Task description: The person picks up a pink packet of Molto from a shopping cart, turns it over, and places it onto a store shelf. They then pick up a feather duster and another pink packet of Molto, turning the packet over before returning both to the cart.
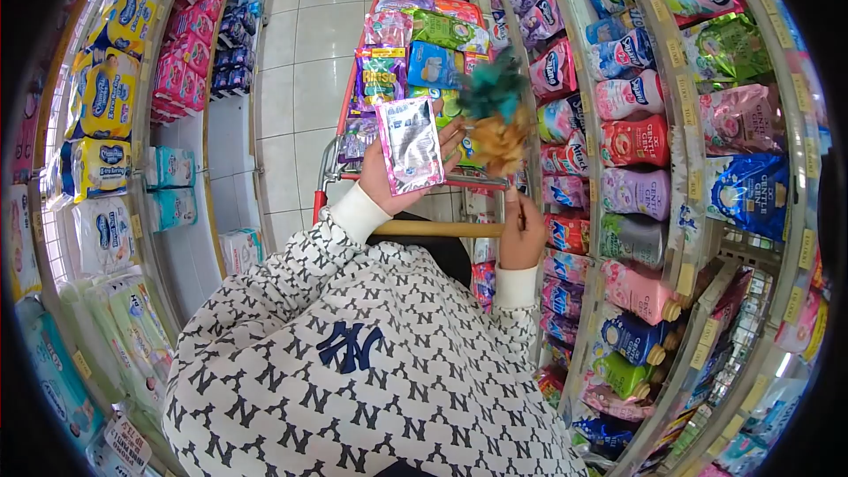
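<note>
My left hand (378,182) supports a pink-edged silver packet (413,148), its fingers showing past the packet's right side. My right hand (523,231) is closed around the lower end of a feather duster (496,137) with teal feathers on top and orange ones below; motion blurs the feathers. Under both hands is a shopping cart (336,159) with a red frame. Several packs lie in it, among them a purple and green Rinso pack (382,79), a blue pack (433,65) and a green pack (446,30). A tan bar (437,229) runs across below my hands.
To the right, shelves carry detergent and softener pouches, such as a red pouch (634,141) and a blue pouch (749,196). The left shelves hold yellow diaper packs (106,93) and pink packs (187,71). A tiled floor (300,53) stretches ahead beside the cart.
</note>
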Demonstrator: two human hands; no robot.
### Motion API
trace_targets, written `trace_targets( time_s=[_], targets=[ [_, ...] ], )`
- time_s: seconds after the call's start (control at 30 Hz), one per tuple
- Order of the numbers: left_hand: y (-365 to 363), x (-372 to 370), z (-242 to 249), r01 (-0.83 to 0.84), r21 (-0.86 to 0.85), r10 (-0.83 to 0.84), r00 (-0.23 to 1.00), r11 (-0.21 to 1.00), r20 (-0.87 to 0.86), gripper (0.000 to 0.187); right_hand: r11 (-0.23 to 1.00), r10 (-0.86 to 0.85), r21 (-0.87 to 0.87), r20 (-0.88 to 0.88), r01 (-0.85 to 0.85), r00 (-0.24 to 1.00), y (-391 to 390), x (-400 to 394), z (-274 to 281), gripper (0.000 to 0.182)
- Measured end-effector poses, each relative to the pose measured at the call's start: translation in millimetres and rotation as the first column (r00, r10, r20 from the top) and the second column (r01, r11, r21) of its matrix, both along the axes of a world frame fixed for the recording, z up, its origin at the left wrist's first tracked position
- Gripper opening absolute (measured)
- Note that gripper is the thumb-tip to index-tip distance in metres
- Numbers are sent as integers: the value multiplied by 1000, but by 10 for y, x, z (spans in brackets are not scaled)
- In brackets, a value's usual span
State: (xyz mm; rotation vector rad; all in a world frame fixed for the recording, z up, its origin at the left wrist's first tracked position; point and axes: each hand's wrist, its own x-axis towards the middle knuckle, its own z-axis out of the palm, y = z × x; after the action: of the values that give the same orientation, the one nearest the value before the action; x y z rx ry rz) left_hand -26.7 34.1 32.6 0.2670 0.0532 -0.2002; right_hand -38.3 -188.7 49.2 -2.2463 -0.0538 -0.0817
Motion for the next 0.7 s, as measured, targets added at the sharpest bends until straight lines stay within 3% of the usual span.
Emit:
trace_targets(
  time_s=[0.03,0.07,0.17,0.2,0.23,0.27,0.3,0.33,0.37,0.43,0.47,0.5,0.53,0.6,0.63,0.7],
  targets=[
    [65,-70,-88,-60,366,7,990,929,143,56,999,38,-2,14,-38,999,9,-41,22,22],
    [3,-15,-160,-20,242,-6,995,970,103,58,985,156,64,90,-162,984,11,-114,-137,23],
    [-110,86,-281,52,-89,-54,998,995,-29,59,951,291,-131,69,-280,954,96,-162,-43,23],
    [-99,71,-285,57,-156,-69,995,986,-74,59,981,192,-50,142,-187,971,68,-77,-158,24],
    [-8,43,-212,82,-207,-117,980,975,-163,58,995,103,-24,68,-102,992,-7,1,-213,24],
    [-77,47,-128,7,-329,-61,986,944,-156,56,1000,20,-3,-7,-20,1000,-93,98,-242,24],
    [-72,58,-39,43,-349,-79,993,936,-91,57,998,-60,14,-83,61,995,-104,166,-215,24],
    [-87,67,-51,38,-363,-71,995,931,-76,58,993,-22,116,-60,29,998,-115,159,-178,23],
    [-87,61,-86,38,-378,-67,996,925,-65,60,992,67,108,5,-67,998,-71,111,-143,24],
    [8,-23,-180,48,-206,-95,971,977,-221,62,968,231,66,125,-240,965,72,-55,-76,26],
    [-86,81,-238,73,-349,-68,997,934,28,62,943,331,-16,167,-333,929,125,-112,-51,26],
    [-161,149,-308,-10,91,15,999,996,-52,63,964,264,-5,123,-266,957,102,-95,-107,25],
    [-107,72,-244,-38,172,26,997,984,74,58,980,197,4,76,-198,977,80,-54,-225,24],
    [-56,47,-111,-20,-17,20,1000,1000,9,55,999,42,37,-55,-40,998,9,81,-332,24],
    [-63,110,-86,-12,-285,-38,985,958,-169,55,995,20,104,-80,-12,997,-21,124,-314,25],
    [-40,100,-189,-9,-172,-23,984,985,-179,52,969,-26,239,-135,58,991,-10,169,-243,27]
  ],
)
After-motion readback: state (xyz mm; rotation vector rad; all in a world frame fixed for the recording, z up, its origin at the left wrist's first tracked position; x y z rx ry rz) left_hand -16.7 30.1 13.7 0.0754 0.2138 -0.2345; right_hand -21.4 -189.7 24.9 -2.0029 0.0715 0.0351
